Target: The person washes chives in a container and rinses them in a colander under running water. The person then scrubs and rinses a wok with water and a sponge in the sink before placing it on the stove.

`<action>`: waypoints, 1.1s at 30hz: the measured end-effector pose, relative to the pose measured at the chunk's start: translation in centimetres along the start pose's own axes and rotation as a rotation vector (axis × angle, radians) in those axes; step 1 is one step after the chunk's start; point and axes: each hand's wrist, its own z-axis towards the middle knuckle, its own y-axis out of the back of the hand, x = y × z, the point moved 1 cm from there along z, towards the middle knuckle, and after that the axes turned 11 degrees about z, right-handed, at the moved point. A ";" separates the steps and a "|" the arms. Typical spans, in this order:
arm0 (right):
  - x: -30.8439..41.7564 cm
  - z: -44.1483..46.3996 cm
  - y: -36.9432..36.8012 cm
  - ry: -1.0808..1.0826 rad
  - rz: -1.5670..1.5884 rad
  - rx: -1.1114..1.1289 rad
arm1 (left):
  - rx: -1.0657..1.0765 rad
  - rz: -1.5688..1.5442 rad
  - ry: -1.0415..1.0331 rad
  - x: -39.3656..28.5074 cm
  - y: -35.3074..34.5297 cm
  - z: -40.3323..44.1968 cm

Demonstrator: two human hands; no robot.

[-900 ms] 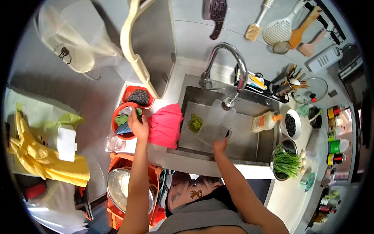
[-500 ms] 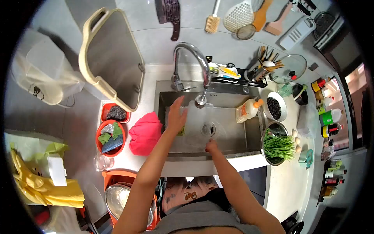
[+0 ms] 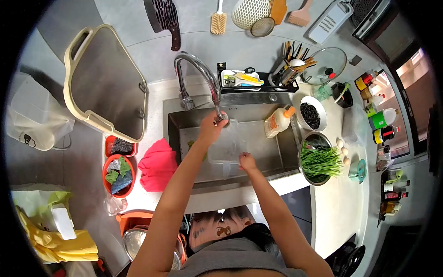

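Observation:
My left hand (image 3: 211,129) is closed around the end of the faucet (image 3: 199,64), at its spray head above the sink (image 3: 258,159). My right hand (image 3: 248,161) pinches the right edge of a clear plastic container (image 3: 224,150), which is in the sink below the spout. The container is see-through, so its outline is faint. Right of it in the sink stands a cream bottle with an orange cap (image 3: 279,121). Small green scraps (image 3: 190,144) lie at the sink's left side, partly behind my left forearm.
A bowl of green chives (image 3: 320,162) and a white bowl of black pieces (image 3: 310,115) stand to the right, near several eggs (image 3: 342,150). On the left are a pink cloth (image 3: 158,165), red baskets (image 3: 118,175) and a cutting board (image 3: 107,78). A cleaver (image 3: 164,18) hangs above.
My left hand has gone from beside the faucet, fingers stretched, to gripping the spray head. My right hand stays on the container, whose outline now sits differently in the sink. The view has shifted.

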 end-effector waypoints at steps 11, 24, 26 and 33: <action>-1.8 1.1 -0.5 -0.124 0.149 -0.045 | -0.190 0.080 -0.078 1.6 0.5 -1.4; -6.3 2.0 -0.1 0.017 0.161 -0.175 | -0.138 -0.447 0.149 6.8 -2.5 -4.3; -7.7 3.4 0.3 0.119 0.226 -0.203 | -0.061 -0.198 0.209 9.6 -3.7 -5.5; -3.0 -3.0 6.7 0.372 0.615 -0.389 | 0.195 -0.035 0.182 7.3 -11.7 -9.1</action>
